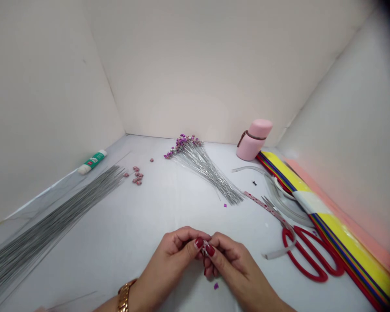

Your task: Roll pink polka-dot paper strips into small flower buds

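I watched one tiny silvery-pink piece [205,250], too small to identify, pinched above the worktop [117,247] between the left hand [167,260] and right hand [235,264], their fingers [199,242] clamped on it. From that piece, one purple scrap [216,285] lay just below, one bundle of beaded wires [201,167] lay ahead, one sheaf of bare wires [35,229] lay left, and one pair of red scissors [307,255] lay right.
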A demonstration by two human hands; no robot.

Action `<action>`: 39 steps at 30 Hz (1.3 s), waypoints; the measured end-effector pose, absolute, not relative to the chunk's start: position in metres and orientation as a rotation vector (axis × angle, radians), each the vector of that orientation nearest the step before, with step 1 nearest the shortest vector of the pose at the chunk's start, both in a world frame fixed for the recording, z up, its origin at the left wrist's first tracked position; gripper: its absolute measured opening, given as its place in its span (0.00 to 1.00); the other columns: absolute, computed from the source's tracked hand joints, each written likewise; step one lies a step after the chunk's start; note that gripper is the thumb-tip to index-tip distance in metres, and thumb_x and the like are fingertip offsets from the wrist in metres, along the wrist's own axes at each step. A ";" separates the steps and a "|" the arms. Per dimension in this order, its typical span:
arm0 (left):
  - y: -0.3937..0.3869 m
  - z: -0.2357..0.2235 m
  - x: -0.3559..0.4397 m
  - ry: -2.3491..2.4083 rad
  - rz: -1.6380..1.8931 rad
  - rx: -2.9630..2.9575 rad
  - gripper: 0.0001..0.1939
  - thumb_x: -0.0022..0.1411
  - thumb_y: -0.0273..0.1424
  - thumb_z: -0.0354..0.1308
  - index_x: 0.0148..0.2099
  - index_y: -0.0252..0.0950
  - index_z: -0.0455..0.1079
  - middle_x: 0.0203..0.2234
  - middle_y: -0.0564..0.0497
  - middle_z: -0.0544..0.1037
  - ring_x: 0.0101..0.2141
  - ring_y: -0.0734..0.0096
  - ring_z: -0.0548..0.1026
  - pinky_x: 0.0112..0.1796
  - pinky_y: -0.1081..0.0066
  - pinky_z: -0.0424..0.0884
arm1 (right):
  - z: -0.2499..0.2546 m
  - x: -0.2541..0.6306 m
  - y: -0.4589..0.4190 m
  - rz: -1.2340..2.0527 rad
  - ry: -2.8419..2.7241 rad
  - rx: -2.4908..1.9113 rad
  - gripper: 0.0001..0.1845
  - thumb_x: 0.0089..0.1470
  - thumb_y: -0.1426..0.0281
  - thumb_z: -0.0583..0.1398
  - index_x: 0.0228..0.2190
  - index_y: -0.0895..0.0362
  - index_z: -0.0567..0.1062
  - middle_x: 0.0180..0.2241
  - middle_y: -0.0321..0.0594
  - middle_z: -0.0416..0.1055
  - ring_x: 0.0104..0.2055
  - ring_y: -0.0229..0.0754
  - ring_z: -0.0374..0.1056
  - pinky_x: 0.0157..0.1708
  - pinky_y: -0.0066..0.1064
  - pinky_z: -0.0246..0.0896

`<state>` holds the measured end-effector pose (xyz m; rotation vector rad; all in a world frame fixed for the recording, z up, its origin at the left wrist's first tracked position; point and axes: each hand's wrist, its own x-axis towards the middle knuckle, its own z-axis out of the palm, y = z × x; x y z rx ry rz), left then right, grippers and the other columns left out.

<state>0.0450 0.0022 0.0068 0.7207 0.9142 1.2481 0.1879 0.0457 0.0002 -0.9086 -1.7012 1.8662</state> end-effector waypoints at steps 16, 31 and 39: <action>0.001 0.002 0.046 0.865 1.263 0.730 0.05 0.58 0.28 0.53 0.37 0.32 0.66 0.17 0.50 0.73 0.20 0.68 0.72 0.26 0.65 0.65 | -0.001 0.183 0.047 2.104 -1.467 -0.916 0.17 0.52 0.59 0.54 0.23 0.60 0.63 0.17 0.34 0.65 0.19 0.31 0.60 0.19 0.23 0.53; 0.003 -0.001 0.045 1.151 1.286 0.625 0.06 0.52 0.28 0.58 0.26 0.31 0.69 0.17 0.52 0.70 0.21 0.74 0.68 0.27 0.73 0.62 | -0.004 0.187 0.047 1.850 -1.710 -0.946 0.14 0.54 0.61 0.52 0.26 0.59 0.65 0.21 0.35 0.63 0.23 0.33 0.62 0.23 0.24 0.57; 0.003 0.002 0.048 1.055 1.299 0.609 0.06 0.53 0.28 0.56 0.27 0.31 0.67 0.17 0.53 0.69 0.20 0.74 0.69 0.25 0.72 0.63 | -0.002 0.188 0.047 1.698 -1.875 -0.909 0.14 0.54 0.62 0.52 0.26 0.59 0.67 0.21 0.36 0.64 0.23 0.34 0.62 0.23 0.25 0.57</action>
